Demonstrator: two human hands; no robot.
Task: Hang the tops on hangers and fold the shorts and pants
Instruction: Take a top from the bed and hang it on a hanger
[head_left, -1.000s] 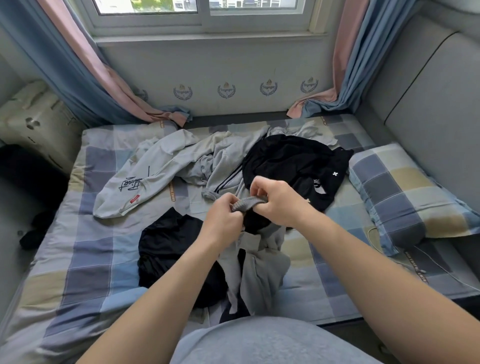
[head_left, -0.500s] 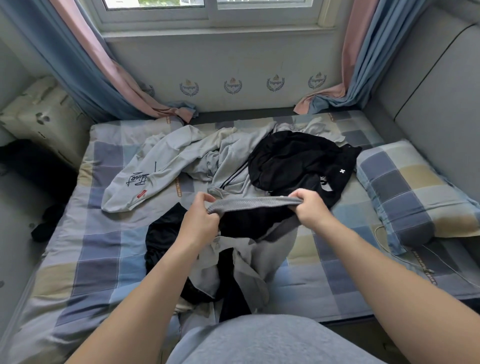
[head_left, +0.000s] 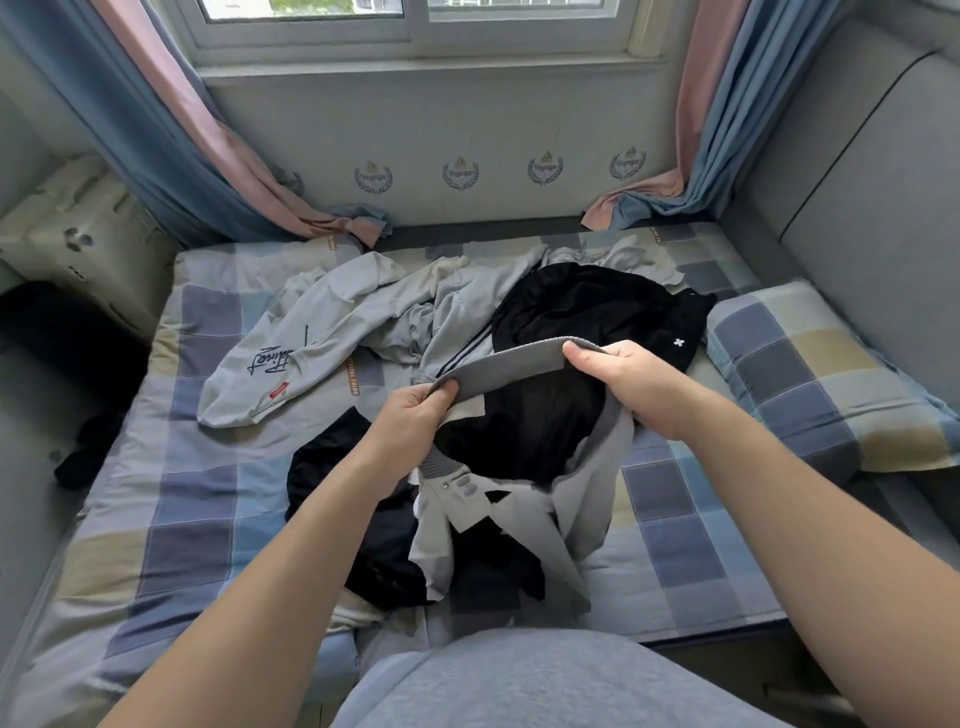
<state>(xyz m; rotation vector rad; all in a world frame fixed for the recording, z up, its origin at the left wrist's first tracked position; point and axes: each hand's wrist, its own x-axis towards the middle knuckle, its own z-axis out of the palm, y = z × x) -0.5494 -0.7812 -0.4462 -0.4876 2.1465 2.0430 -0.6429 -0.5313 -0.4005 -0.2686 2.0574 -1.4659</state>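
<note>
Holding ribbed band (head_left: 514, 361) of grey garment (head_left: 589, 499) taut above bed (head_left: 197, 499): left hand (head_left: 415, 415) pinches one end, right hand (head_left: 623, 387) grips other, rest of garment drooping onto bed at near edge. Top or pants, cannot tell. Task looks barely begun: grey top (head_left: 291, 353), black garment (head_left: 597, 306) and second black piece (head_left: 332, 467) lie crumpled, unfolded, just behind and beside. No hanger visible, no folded stack. By this view, all hanging and folding ahead. Pillow (head_left: 810, 374) at right.

window (head_left: 415, 23): cut by top edge | black garment (head_left: 322, 467): partly under grey garment (head_left: 587, 499)
</note>
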